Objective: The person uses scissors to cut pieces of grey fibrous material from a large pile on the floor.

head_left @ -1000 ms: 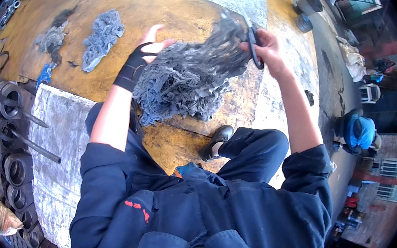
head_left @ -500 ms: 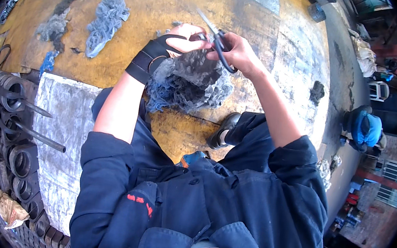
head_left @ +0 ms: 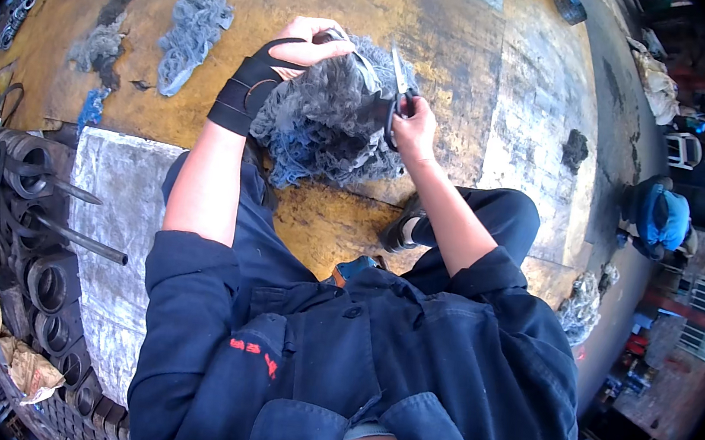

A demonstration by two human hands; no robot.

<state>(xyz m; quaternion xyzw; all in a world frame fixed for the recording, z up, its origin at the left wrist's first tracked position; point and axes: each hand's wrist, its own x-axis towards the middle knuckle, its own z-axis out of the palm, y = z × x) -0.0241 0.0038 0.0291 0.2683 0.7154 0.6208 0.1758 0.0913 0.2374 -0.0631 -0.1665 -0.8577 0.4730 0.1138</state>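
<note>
A large tangled heap of grey and bluish fibre (head_left: 320,121) lies on the worn yellow floor between my legs. My left hand (head_left: 310,44), with a black wrist wrap (head_left: 245,90), pinches the heap's upper edge and holds some of the grey fibre. At the heap's right side, my right hand (head_left: 415,127) grips black-handled scissors (head_left: 401,95). Their blades point up and away from me, and look nearly closed. The blades are beside the fibre; whether they touch it I cannot tell.
A separate grey-blue fibre bundle (head_left: 193,32) lies to the far left, near a paler clump (head_left: 98,48). Metal rings (head_left: 50,281) and rods (head_left: 81,239) line the left edge. A small dark clump (head_left: 575,148) is at the right; beyond it, a person in blue (head_left: 664,219) bends over.
My right hand has drawn back toward me with the scissors, away from my left hand. My left hand has shifted slightly up and left, and more of the fibre heap shows between them.
</note>
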